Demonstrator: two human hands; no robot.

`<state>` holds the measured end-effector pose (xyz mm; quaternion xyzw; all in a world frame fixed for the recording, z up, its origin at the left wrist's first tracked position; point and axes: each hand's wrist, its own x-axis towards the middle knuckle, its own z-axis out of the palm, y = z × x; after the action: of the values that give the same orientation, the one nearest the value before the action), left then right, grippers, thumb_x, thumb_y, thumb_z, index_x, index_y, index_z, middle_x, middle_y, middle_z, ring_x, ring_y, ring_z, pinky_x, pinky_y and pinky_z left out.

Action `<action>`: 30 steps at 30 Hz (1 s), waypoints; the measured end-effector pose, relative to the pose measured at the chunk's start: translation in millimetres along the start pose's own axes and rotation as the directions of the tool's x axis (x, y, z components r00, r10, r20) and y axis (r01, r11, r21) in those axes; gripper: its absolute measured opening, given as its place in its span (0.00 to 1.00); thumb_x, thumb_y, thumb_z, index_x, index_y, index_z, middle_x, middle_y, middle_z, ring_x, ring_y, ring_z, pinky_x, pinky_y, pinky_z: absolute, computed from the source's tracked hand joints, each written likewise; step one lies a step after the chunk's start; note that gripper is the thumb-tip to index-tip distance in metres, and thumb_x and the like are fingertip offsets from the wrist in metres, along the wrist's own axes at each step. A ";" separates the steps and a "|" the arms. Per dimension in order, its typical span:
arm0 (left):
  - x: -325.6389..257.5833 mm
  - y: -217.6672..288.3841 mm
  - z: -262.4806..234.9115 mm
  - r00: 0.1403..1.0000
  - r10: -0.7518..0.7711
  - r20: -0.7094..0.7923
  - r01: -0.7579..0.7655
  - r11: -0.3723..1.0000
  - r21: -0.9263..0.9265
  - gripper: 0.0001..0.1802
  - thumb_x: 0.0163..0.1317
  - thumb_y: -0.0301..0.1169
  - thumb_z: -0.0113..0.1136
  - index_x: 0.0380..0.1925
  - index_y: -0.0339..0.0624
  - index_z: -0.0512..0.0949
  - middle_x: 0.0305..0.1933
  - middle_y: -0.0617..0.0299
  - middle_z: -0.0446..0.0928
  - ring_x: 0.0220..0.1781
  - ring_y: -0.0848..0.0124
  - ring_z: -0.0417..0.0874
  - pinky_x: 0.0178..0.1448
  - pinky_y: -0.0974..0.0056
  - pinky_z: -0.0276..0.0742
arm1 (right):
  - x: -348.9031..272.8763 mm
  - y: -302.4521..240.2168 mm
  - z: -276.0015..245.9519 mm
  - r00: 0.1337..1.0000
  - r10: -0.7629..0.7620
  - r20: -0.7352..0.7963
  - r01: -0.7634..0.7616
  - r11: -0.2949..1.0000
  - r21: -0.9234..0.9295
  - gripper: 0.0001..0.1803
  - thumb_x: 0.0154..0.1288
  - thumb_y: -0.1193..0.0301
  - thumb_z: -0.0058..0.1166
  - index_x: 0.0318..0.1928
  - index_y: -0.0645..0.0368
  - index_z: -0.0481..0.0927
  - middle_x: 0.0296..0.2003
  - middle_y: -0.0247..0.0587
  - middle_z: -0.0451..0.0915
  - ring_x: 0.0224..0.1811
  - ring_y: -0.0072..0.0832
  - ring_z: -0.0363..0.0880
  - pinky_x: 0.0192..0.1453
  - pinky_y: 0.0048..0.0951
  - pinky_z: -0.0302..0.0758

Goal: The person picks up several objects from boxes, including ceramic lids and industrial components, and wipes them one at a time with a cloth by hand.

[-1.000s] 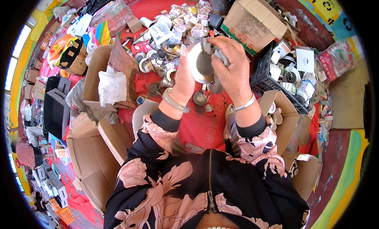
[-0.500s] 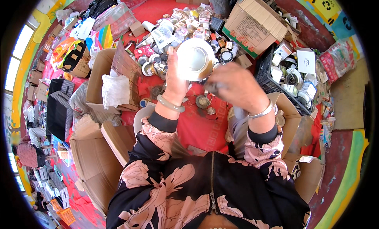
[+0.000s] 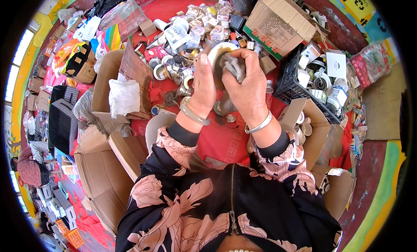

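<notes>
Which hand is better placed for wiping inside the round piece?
Likely the right hand: it holds the grey cloth at the hollow of the round piece. The left hand holds its left side.

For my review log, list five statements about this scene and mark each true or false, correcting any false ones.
1. The left hand holds a round piece with a pale rim. True.
2. The right hand grips a screwdriver. False: it grips a grey cloth.
3. A black crate stands to the right of both hands. True.
4. That crate is empty. False: it holds boxes and round parts.
5. The floor covering below the hands is red. True.
</notes>
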<state>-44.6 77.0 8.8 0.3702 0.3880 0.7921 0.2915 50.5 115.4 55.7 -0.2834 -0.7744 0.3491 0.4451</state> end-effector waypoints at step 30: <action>-3.8 8.8 -13.8 0.968 -0.252 -0.015 0.225 0.887 -0.402 0.27 0.69 0.50 0.29 0.53 0.40 0.66 0.53 0.53 0.71 0.55 0.63 0.73 0.61 0.58 0.67 | -5.7 11.8 -3.1 0.746 -0.482 0.460 0.621 0.752 -0.221 0.30 0.52 0.70 0.56 0.59 0.48 0.68 0.62 0.37 0.63 0.67 0.41 0.54 0.70 0.43 0.47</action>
<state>-55.2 64.0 9.0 0.2260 0.2711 0.8244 0.4426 57.2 119.0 44.6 -0.0416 -0.9437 0.0982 0.3133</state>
